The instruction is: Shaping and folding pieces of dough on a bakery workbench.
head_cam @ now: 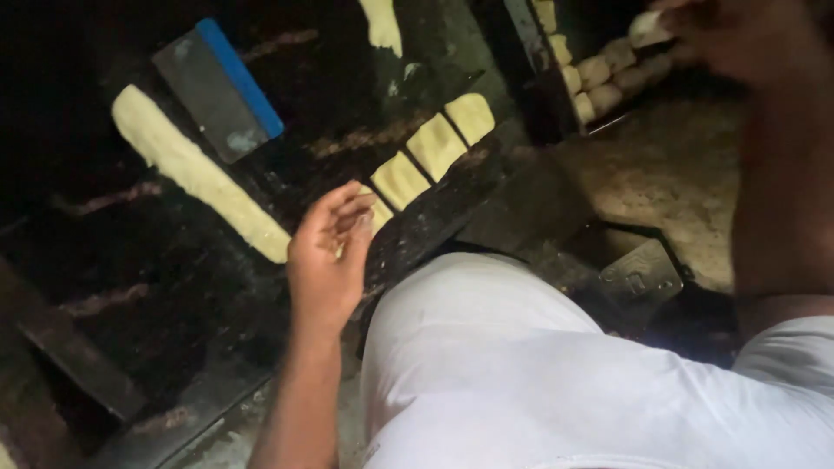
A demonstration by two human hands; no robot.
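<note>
The left hand (328,252) curls its fingers over a cut dough piece (378,211) at the end of a row on the dark table (174,287). The right hand (738,39) pinches another dough piece (647,28) above the tray (556,104). A blue-edged scraper (217,87) lies beside a long dough strip (195,169).

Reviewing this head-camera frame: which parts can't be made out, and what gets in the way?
- Right hand: motion-blurred and cut by the top edge; it holds a pale dough piece, grip unclear.
- Left hand: curled fingers cover the nearest cut dough piece; contact unclear.
- Dark tray of pale dough pieces: partly cut off by the top edge, count unclear.
- Dark work table: left side lost in shadow.
- Grey scraper with blue handle: blade edge indistinct in dim light.
</note>
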